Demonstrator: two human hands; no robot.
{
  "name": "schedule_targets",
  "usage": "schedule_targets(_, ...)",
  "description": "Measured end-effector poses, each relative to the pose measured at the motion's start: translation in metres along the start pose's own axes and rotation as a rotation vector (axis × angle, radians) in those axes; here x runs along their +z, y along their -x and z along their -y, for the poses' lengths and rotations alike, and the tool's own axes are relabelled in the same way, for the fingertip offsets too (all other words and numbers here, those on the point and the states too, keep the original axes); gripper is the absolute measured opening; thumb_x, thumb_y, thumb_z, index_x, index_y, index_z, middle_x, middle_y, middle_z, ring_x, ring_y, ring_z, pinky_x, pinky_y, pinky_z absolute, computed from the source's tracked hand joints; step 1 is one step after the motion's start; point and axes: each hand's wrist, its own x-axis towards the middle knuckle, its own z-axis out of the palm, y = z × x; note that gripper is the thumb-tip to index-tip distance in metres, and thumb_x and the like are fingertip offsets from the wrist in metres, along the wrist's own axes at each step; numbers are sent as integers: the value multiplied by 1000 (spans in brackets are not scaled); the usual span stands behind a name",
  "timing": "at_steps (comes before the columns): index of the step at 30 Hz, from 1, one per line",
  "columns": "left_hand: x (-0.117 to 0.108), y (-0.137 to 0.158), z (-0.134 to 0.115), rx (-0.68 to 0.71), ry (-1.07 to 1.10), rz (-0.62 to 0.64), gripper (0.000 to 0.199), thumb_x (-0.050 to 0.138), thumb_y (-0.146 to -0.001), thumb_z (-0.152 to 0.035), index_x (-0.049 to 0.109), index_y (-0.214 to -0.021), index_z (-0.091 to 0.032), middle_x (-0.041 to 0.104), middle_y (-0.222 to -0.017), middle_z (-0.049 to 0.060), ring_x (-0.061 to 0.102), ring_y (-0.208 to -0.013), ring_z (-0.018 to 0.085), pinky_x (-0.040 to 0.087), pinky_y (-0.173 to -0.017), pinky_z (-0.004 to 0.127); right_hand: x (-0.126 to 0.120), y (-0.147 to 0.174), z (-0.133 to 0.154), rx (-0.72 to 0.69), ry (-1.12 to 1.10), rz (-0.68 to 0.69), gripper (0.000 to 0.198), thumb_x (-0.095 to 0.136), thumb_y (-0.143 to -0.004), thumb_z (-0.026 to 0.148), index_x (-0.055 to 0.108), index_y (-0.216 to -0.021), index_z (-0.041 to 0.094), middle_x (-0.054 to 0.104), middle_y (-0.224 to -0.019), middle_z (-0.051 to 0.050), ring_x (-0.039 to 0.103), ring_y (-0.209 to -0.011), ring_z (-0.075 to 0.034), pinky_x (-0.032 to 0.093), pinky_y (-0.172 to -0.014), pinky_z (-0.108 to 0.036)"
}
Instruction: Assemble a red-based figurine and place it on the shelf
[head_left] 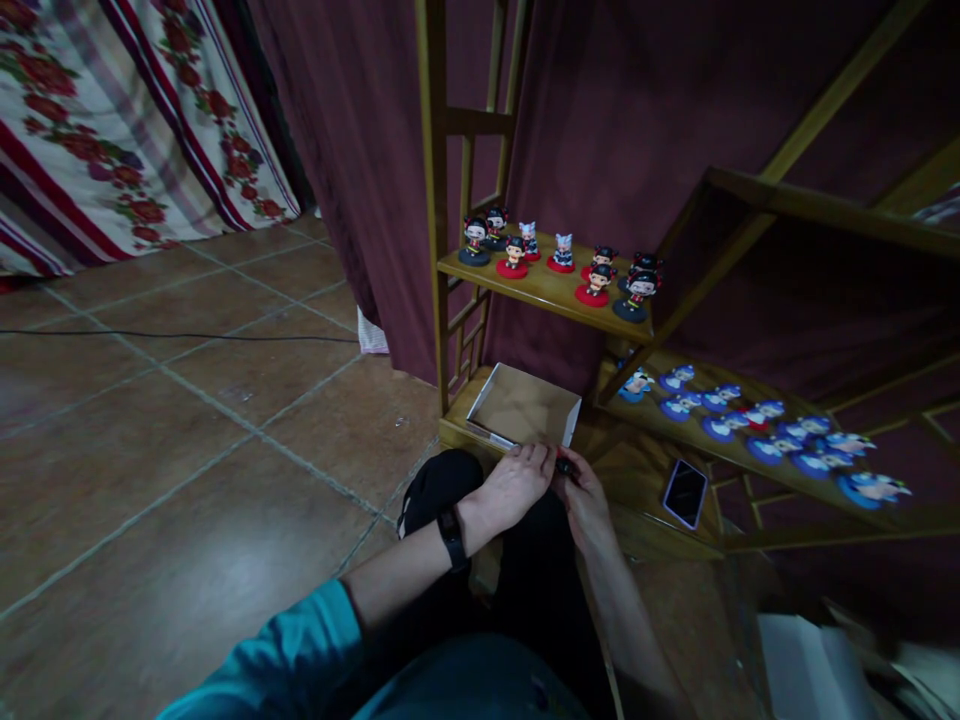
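My left hand (525,474), with a dark band on its wrist, and my right hand (588,496) meet above my knees at the shelf's front edge. Between their fingertips is a small dark figurine (565,466) with a touch of red, mostly covered by the fingers. Both hands are closed around it. Just beyond them, a shallow open cardboard box (528,402) with white sides rests on the lowest shelf (456,432). On the shelf above stand several figurines (598,284) with black hair, on red or dark round bases.
At right, several blue-and-white figurines (724,426) line another shelf. A phone (685,494) lies below them on the wood. A wooden post (432,210) rises at left beside a maroon curtain (352,170). A thin cable (180,336) crosses the tiled floor. White cartons (810,665) sit lower right.
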Motion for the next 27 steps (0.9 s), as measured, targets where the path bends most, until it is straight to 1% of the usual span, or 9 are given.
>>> schedule_targets(3, 0, 1, 1, -11, 58, -22, 43, 35, -81, -6, 38, -123, -13, 52, -109, 14, 51, -102, 22, 39, -87, 35, 0, 2, 1, -4, -23, 20, 39, 65, -60, 20, 60, -99, 24, 63, -103, -2, 56, -95, -18, 44, -87, -36)
schedule_targets(5, -1, 2, 3, -46, 145, -28, 40, 36, -81, -8, 41, -120, -15, 52, -108, 12, 52, -99, 19, 40, -87, 32, 1, 3, 2, -7, -49, 46, 37, 64, -62, 20, 60, -98, 24, 62, -105, -2, 56, -98, -18, 42, -89, -37)
schedule_targets(8, -1, 3, 8, -115, 335, -53, 37, 40, -81, -12, 45, -117, -17, 54, -106, 9, 54, -95, 17, 43, -83, 30, 2, 5, 3, 13, -71, 61, 37, 65, -64, 23, 60, -100, 24, 62, -106, -3, 55, -99, -19, 41, -91, -38)
schedule_targets(11, 3, 1, 14, -176, 531, -102, 33, 47, -77, -12, 52, -109, -18, 57, -100, 7, 55, -92, 17, 43, -83, 30, 4, 5, 4, 28, -74, 52, 39, 67, -63, 26, 60, -102, 23, 64, -104, -4, 56, -99, -20, 42, -90, -38)
schedule_targets(15, 14, -4, 21, -277, 854, -125, 28, 55, -71, -14, 58, -98, -17, 62, -86, 4, 58, -79, 15, 45, -75, 28, 6, 5, 5, 31, -74, 75, 40, 67, -64, 30, 60, -102, 20, 64, -105, -5, 56, -100, -22, 44, -88, -39)
schedule_targets(19, 22, -7, 24, -402, 1202, -165, 29, 64, -63, -16, 60, -91, -15, 64, -74, 0, 58, -69, 13, 46, -69, 25, 7, 4, 7, 22, -93, 104, 39, 67, -65, 30, 60, -102, 20, 63, -107, -5, 57, -99, -21, 43, -89, -38)
schedule_targets(22, 21, -8, 24, -539, 1405, -140, 29, 70, -58, -19, 62, -85, -14, 63, -68, 0, 57, -63, 11, 46, -63, 23, 7, 3, 9, 35, -82, 101, 39, 68, -64, 30, 61, -101, 20, 64, -104, -5, 59, -95, -20, 45, -87, -38)
schedule_targets(25, 16, -6, 23, -677, 1533, -90, 29, 72, -57, -24, 63, -84, -14, 64, -71, 2, 59, -63, 10, 45, -60, 21, 8, 3, 10, 33, -70, 106, 40, 68, -63, 31, 61, -101, 19, 65, -101, -5, 60, -91, -20, 46, -86, -39)
schedule_targets(27, 14, -4, 23, -715, 1582, -83, 28, 72, -58, -25, 63, -82, -14, 65, -74, 3, 60, -64, 10, 45, -60, 20, 9, 3, 11, 23, -67, 111, 40, 68, -63, 32, 62, -100, 19, 66, -99, -5, 60, -91, -20, 45, -86, -39)
